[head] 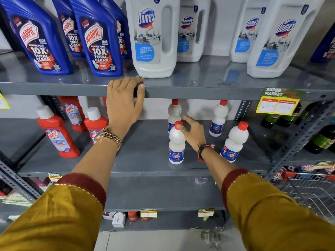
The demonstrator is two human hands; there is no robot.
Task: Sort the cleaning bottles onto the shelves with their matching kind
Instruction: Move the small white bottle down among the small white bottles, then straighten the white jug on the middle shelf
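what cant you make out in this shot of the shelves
Head view only:
- Tops of the blue Harpic bottles and white Domex jugs: cut off by the top edge.
- Prices on the yellow shelf tag: handwriting too small.
- A red Harpic bottle: label hidden behind the left hand.
- Right hand: grip on the Rin bottle unclear.

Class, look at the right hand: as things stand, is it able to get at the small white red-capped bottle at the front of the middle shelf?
Probably yes. The right hand is open just behind that front bottle, a finger at its red cap, nothing between them.
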